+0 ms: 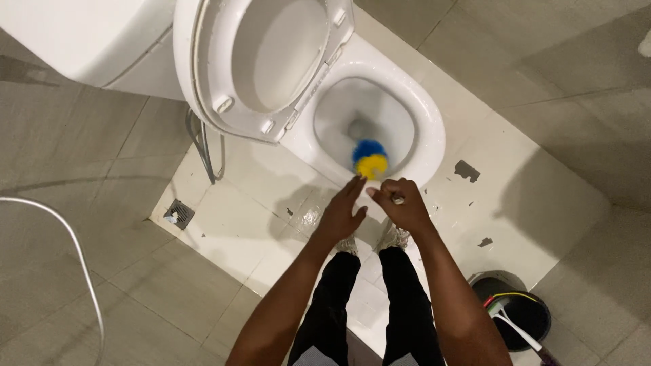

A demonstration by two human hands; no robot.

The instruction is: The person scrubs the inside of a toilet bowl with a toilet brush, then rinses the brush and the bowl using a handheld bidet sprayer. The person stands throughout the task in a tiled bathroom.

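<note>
Head view shows scrubbing under way: the right hand [405, 207] clenches the toilet brush [371, 160] inside the bowl [434, 129], left hand [341, 213] released, rim unscrubbed.

A square floor drain [179, 214] sits at nine o'clock on the pale tiled floor [529, 203]. A thin hose [74, 251] curves down the left edge, and a grey pipe [203, 152] hangs beside the cistern [81, 34] at eleven o'clock. At five o'clock stands a dark bucket [512, 308] holding cleaning tools. Dark chipped patches [466, 169] mark the tiles at three o'clock.
</note>
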